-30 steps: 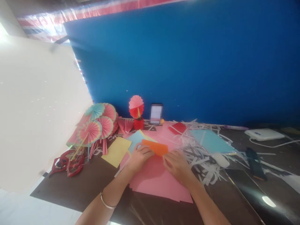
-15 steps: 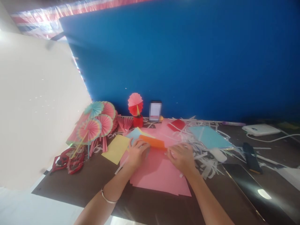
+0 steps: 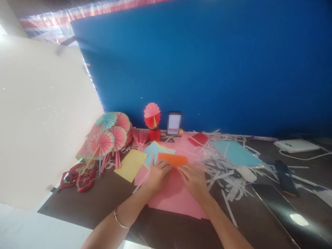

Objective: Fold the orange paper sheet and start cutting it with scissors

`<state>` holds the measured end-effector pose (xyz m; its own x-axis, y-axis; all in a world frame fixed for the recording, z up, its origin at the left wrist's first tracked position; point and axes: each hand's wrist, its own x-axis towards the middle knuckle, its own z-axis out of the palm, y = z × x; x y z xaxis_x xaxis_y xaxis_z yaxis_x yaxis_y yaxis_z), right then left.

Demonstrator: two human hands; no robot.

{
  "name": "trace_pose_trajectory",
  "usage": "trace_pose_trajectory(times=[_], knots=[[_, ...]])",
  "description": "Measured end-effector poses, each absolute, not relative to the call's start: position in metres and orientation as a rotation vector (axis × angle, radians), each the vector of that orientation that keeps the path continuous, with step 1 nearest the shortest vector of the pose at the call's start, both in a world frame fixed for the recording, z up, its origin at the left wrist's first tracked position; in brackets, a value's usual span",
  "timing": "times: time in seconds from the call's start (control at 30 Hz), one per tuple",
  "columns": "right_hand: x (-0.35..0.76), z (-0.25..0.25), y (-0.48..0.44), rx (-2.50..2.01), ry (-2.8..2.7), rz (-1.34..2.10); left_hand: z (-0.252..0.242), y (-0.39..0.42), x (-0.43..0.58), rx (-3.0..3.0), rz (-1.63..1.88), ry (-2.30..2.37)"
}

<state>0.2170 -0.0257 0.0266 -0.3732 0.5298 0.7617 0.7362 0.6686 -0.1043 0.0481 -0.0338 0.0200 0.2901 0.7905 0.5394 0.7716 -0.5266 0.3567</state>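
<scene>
Orange paper [image 3: 173, 159] lies over pink sheets [image 3: 173, 200] at mid-worktop [image 3: 103, 204], its long far edge free. Left hand [image 3: 159, 174] and right hand [image 3: 193, 178] set close together at its near edge, fingers of both grasping that edge; undersides of the grip hidden, so thumb placement can't be told.

Risks, my judgement: uneven pressure between the hands could skew the paper or leave a crooked crease. Pink sheets look loose, edges out of line; a hard push might slide them and carry the orange piece along. Light blue paper [image 3: 150, 154] sits just beyond the left hand and could get nudged. A stray white strip [image 3: 229, 209] beside the right forearm might be dragged in by a sleeveless arm.

Surface: dark brown, crowded. Yellow sheet [image 3: 130, 165] and paper fans [image 3: 100, 143] to the left; red pot [image 3: 155, 135] at the back with a round fan above it. Tangled paper shreds [image 3: 234, 190] right, near a blue sheet [image 3: 236, 152]; farther right, a white device [image 3: 297, 146] with cable.

Room: tall blue panel [image 3: 194, 69] behind, pale wall [image 3: 46, 86] left, glare at the upper left.
</scene>
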Motion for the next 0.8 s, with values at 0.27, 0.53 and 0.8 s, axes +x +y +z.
trace_pose_trajectory(times=[0.27,0.53,0.8], knots=[[0.22,0.019,-0.023,-0.93,-2.199,-0.333,0.02,-0.034,0.047,2.605,0.973,1.485],[0.224,0.026,-0.024,-0.972,-2.221,-0.362,0.018,-0.03,0.047,2.666,0.963,1.494],[0.244,0.034,-0.015,-0.98,-2.203,-0.373,0.026,-0.024,0.039,2.833,0.765,1.401]])
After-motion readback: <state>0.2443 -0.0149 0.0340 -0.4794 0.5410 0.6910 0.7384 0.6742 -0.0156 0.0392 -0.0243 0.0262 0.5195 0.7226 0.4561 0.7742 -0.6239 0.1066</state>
